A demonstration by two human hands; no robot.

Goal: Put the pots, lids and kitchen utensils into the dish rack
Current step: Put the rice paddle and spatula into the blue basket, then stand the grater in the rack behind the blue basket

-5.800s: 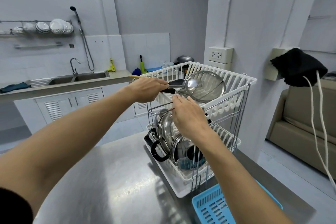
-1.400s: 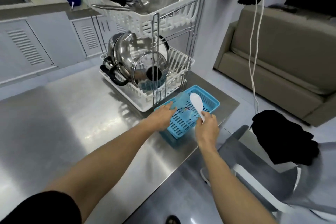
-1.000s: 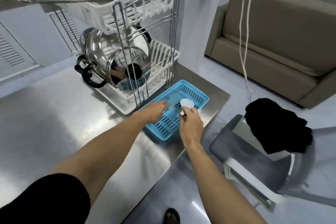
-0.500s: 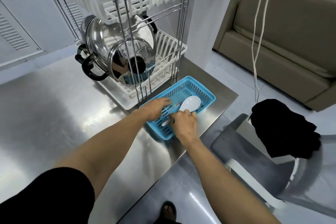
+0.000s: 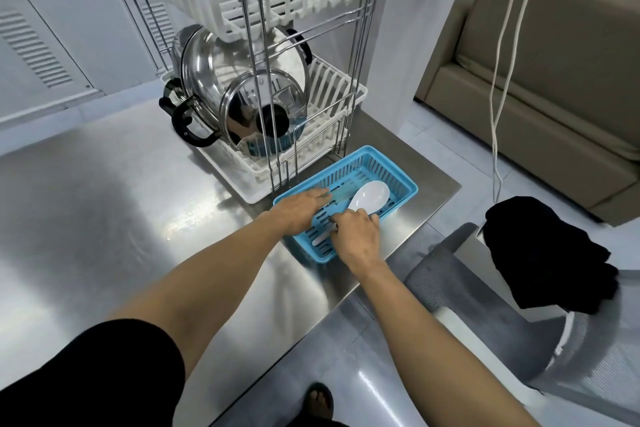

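A foot in a dark sandal [image 5: 318,400] stands on the glossy grey floor at the bottom edge, beside the person's black sleeve [image 5: 90,381]. Both bare forearms reach forward over the brushed stainless-steel tabletop [image 5: 104,218] to its right-hand corner.

There lies a shallow light-blue slotted plastic basket [image 5: 398,180], set slantwise. The left hand [image 5: 298,210] lies flat, palm down and fingers spread, on the basket's near-left rim and floor, gripping nothing. The right hand [image 5: 356,236] is curled over the handle of a white plastic rice paddle [image 5: 370,196], fingers closed round it; the paddle's rounded blade points away toward the basket's far right side and lies low inside the basket, though whether it rests on the floor cannot be told.

To the right of the tabletop stands a grey mesh chair [image 5: 485,291] with a black cloth [image 5: 550,253] draped on it.

Just beyond the basket stands a two-tier dish rack with a chrome wire frame and white plastic trays [image 5: 349,94]. Its lower tier holds a large stainless-steel pot with black handles [image 5: 207,62] on its side, and a glass lid with a black knob [image 5: 242,104] upright in front of it. The upper tier carries utensils, mostly cut off by the top edge.

Farther right is a beige sofa [image 5: 554,62], with a white cord [image 5: 502,80] hanging before it.
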